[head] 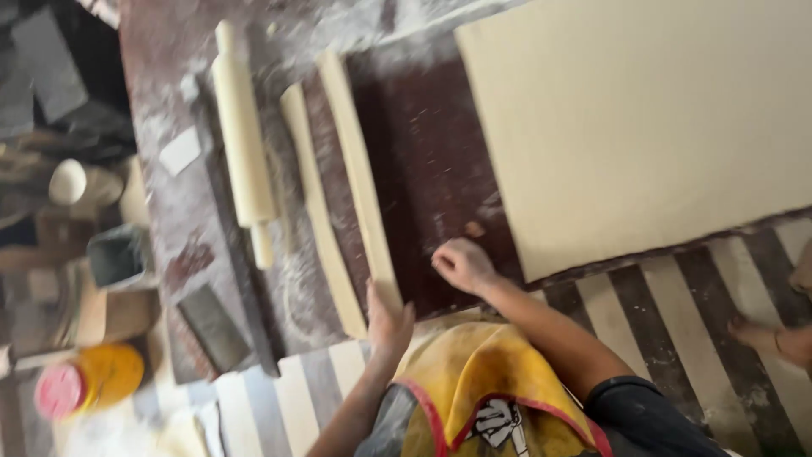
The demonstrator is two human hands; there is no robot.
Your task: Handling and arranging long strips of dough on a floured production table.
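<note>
- Nearest to me lay a striped floor (pixel 660 313) in dark and pale bands, and the yellow apron (pixel 474 381) of the person whose hands I was watching.
- The left hand (pixel 387 322) rested flat, fingers together, against the near end of a long dough strip (pixel 359 169); I could not tell whether it gripped it.
- The right hand (pixel 463 264) sat loosely curled on the dark floured worktop (pixel 431 161), holding nothing.
- A second dough strip (pixel 317 203) lay just beside the first, with a rolling pin (pixel 243 135) further left.
- A wide dough sheet (pixel 643 118) covered the far right.
- At left I saw a yellow tub with a pink lid (pixel 89 381) and a dark box (pixel 118 254); their contents were blurred.
</note>
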